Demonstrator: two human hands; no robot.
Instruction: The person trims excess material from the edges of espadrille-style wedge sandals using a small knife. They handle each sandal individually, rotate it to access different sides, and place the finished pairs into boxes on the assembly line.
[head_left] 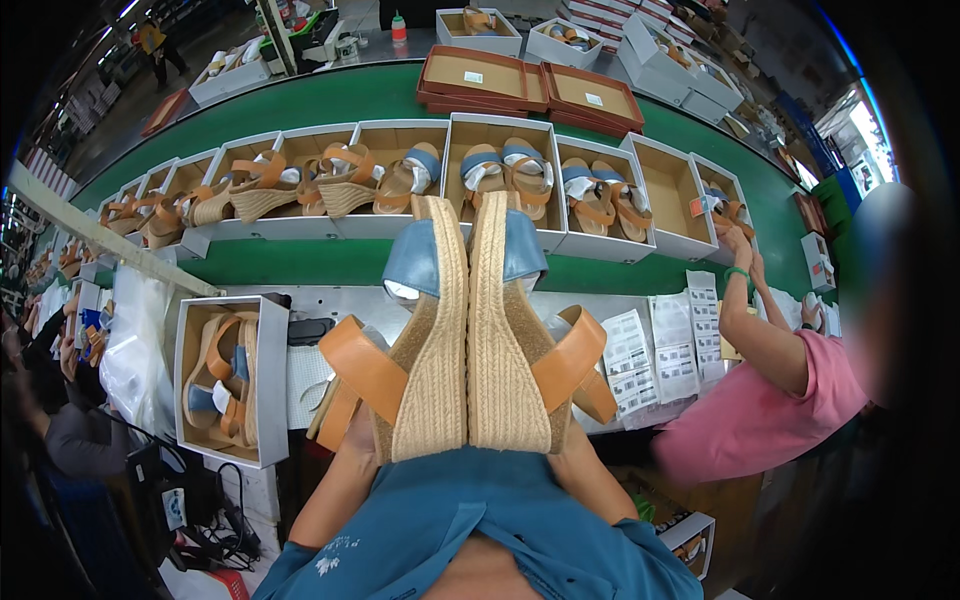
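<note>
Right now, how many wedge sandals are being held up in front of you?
2: left sandal in the left hand, right sandal in the right hand, side by side and touching. Both hands are mostly hidden behind them.

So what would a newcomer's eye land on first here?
The pair of wedge sandals held up side by side at picture centre, woven rope soles facing the camera, with blue toe bands and tan straps; the left hand and right hand grip them from below. Behind runs the green conveyor belt carrying a row of open white shoe boxes with similar sandals.

Teal short-sleeved shirt, bare forearms
</note>
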